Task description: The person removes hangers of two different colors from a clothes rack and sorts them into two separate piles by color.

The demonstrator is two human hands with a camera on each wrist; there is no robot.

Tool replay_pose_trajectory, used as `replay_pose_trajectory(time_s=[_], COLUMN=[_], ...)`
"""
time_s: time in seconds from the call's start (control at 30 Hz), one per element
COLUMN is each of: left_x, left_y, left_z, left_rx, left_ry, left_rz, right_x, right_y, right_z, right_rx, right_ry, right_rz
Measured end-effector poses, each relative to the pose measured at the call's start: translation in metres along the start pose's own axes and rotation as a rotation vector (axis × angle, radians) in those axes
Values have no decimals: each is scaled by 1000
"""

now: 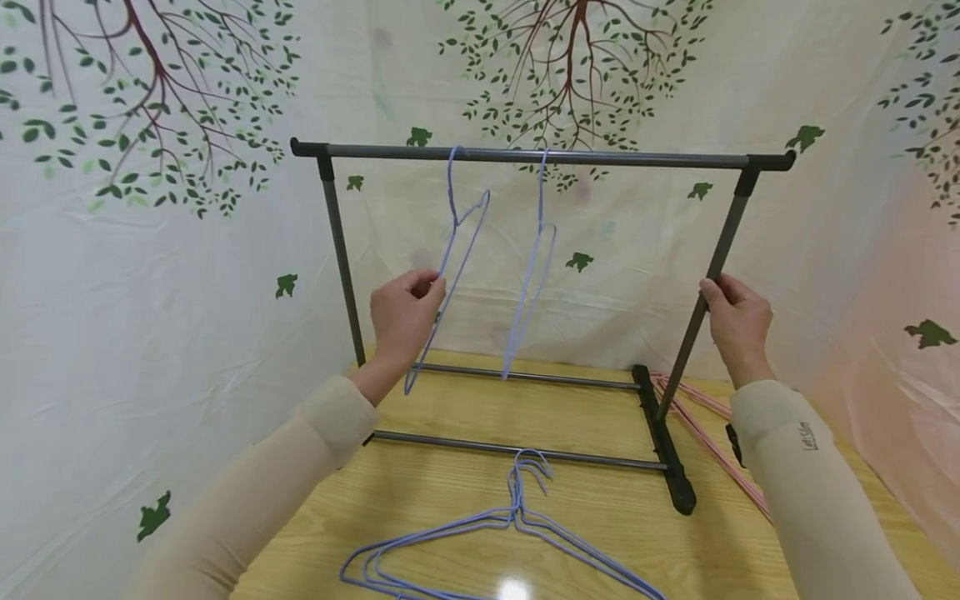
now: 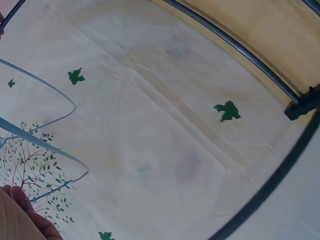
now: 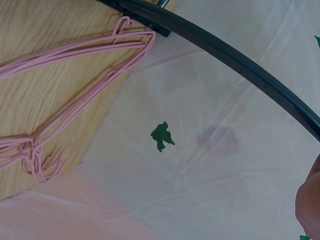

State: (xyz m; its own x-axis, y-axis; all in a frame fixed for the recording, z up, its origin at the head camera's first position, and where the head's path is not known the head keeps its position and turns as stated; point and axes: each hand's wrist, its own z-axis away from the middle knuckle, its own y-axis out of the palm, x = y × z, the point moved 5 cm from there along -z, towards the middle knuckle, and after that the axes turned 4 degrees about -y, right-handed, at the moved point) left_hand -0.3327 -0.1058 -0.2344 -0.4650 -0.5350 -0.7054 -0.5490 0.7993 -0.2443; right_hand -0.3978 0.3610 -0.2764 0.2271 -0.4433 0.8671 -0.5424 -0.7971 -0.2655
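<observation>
A blue wire hanger [image 1: 452,196] hangs by its hook from the top bar of a dark clothes rack [image 1: 615,158]. My left hand [image 1: 405,312] pinches the side of this hanger between thumb and fingers. To its right, a second blue hanger [image 1: 541,196] hangs from the same bar, turned nearly edge-on. My right hand [image 1: 738,321] holds the rack's right post [image 1: 692,333], thumb in front. In the left wrist view, fingertips of the left hand [image 2: 27,217] meet the hanger wire at the lower left. Only part of the right hand [image 3: 307,202] shows in the right wrist view.
Several blue hangers [image 1: 450,527] lie stacked on the wooden table [image 1: 442,492] in front of the rack. Pink hangers [image 3: 75,52] lie on the table beside the rack's right foot [image 1: 663,450]. Behind stands a pale curtain [image 1: 637,267] printed with trees and leaves.
</observation>
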Motion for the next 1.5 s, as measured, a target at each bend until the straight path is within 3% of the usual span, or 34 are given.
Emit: replay_pose_trajectory(time_s=[0.4,0.87,1.13,1.5], left_x=[27,76,95,111], left_y=[-26,-35,-30,-23], left_z=[14,37,49,71], left_rx=[52,167,308,501], left_ry=[70,19,-41,-104], left_rz=[-77,-205,-201,-123], right_x=[2,1,1,1], right_y=[-1,1,0,0], right_z=[1,-1,0,0], right_rx=[0,15,2,-9], right_ry=[4,16,6,-5], right_rz=[-14,6,5,13])
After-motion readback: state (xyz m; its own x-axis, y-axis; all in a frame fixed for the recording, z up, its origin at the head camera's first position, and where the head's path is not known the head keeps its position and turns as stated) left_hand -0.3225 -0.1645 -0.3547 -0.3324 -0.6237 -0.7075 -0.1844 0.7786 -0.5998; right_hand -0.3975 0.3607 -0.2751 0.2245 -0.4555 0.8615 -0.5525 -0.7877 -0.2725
